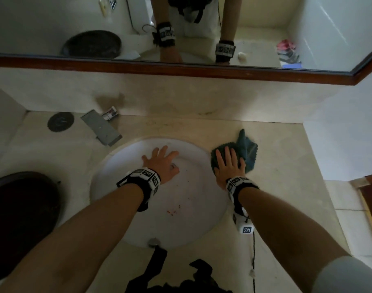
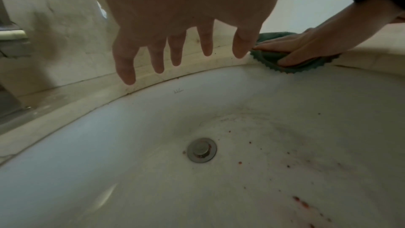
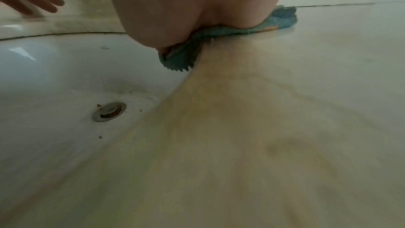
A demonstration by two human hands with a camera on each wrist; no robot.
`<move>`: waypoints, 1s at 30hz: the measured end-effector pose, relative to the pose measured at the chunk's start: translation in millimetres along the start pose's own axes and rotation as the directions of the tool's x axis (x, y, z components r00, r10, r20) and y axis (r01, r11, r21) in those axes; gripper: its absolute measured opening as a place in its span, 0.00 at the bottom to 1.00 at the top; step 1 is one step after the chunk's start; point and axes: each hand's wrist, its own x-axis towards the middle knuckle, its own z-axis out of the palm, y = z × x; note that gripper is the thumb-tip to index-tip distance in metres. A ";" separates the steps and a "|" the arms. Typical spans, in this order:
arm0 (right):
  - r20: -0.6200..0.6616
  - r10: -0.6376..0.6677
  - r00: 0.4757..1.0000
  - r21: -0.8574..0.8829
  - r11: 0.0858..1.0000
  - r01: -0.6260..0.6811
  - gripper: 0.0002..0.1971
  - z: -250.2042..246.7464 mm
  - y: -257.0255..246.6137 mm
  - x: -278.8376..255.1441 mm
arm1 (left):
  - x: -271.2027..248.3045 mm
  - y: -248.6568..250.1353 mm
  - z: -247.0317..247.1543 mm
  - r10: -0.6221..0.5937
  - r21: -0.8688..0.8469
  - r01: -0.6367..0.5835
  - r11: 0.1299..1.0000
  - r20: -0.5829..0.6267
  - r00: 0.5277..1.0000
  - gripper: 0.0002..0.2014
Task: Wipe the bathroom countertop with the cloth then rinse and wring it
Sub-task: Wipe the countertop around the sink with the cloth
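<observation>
A teal cloth (image 1: 247, 148) lies on the beige countertop (image 1: 286, 157) at the right rim of the white sink (image 1: 121, 187). My right hand (image 1: 227, 163) presses flat on it, fingers straight. In the left wrist view the right hand (image 2: 306, 48) rests on the cloth (image 2: 285, 69), whose edge overhangs the basin. In the right wrist view the palm (image 3: 197, 6) hides most of the cloth (image 3: 181, 58). My left hand (image 1: 161, 159) hovers over the basin with its fingers (image 2: 175, 53) spread, holding nothing.
The sink has a metal drain (image 2: 201, 150) and red specks (image 1: 172, 211). At the back left are a dark round disc (image 1: 60, 121), a grey metal piece (image 1: 100, 130) and a small tube (image 1: 111, 113). A dark bowl (image 1: 18, 218) sits left. A wood-framed mirror (image 1: 180, 69) runs behind.
</observation>
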 end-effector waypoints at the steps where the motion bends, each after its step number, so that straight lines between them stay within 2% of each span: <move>1: -0.003 0.028 1.000 0.009 1.000 -0.028 0.33 4.1 1.5 -8.1 | -3.4 -0.7 1.1 0.009 0.007 -0.009 1.000 -0.007 1.000 0.31; 6: 0.030 0.134 0.990 0.015 0.991 -0.135 0.34 19.8 1.8 -49.4 | -17.9 -1.8 6.6 0.048 0.045 -0.047 0.998 -0.008 0.999 0.33; 14: 0.083 0.140 0.987 0.038 0.989 -0.143 0.34 18.6 -0.4 -54.4 | -23.1 -7.6 4.8 0.062 0.044 -0.061 0.997 -0.013 0.998 0.32; 21: 0.021 0.066 0.998 -0.014 0.998 -0.066 0.34 5.6 0.1 -16.7 | -4.4 -23.4 -4.9 0.042 -0.003 -0.042 0.999 -0.013 0.999 0.31; 30: 0.025 -0.112 0.993 -0.059 0.992 0.113 0.33 -28.1 -35.7 53.7 | 23.8 -45.5 -13.1 -0.052 -0.037 0.051 0.998 -0.048 0.997 0.30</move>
